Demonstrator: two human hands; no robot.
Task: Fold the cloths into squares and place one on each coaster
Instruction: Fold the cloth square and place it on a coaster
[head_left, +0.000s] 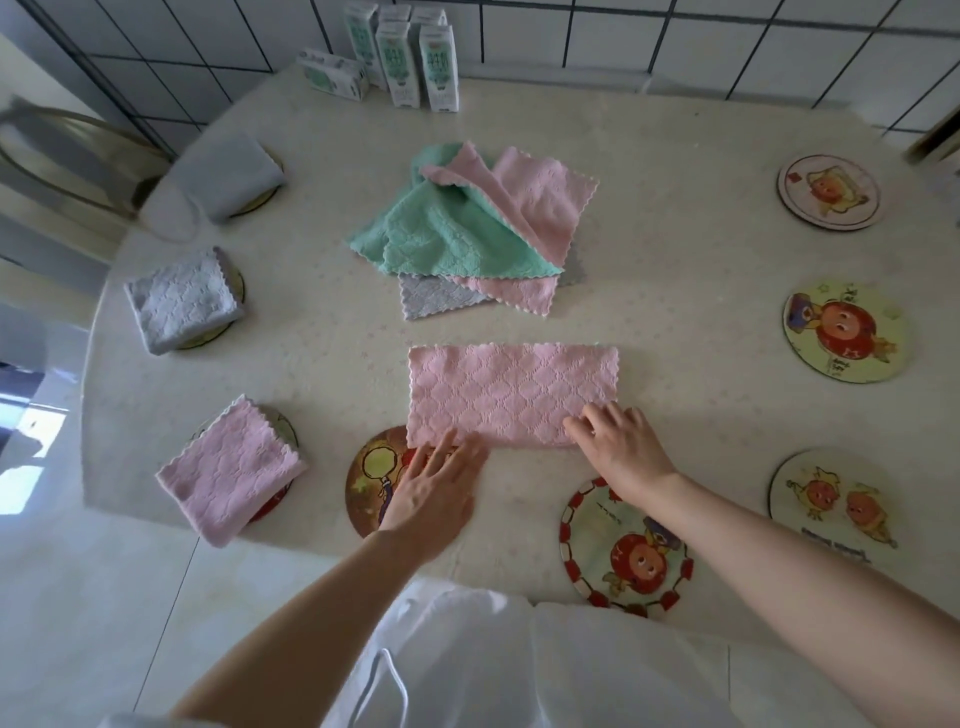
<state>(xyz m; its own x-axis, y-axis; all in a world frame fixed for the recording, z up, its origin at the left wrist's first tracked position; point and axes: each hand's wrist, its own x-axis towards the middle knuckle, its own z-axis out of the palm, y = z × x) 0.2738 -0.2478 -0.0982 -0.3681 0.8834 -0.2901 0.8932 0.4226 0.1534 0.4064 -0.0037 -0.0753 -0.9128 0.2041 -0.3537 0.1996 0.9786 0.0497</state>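
A pink cloth (511, 392), folded once into a long rectangle, lies flat in front of me. My left hand (436, 493) rests flat at its near left corner, over a brown round coaster (366, 480). My right hand (621, 441) presses on its near right corner with spread fingers. Behind it is a loose pile of cloths (467, 228), green, pink and grey. On the left, three coasters each carry a folded square: pink (231, 467), grey-white (182, 299) and grey (234, 174). Bare coasters lie near me (623, 556) and along the right (844, 330), (828, 189), (826, 499).
Several white-and-green cartons (405, 52) stand at the table's far edge by the tiled wall. A chair back (67, 150) shows at the far left. The round table (675, 260) has a pale patterned cover; its near left edge drops to the floor.
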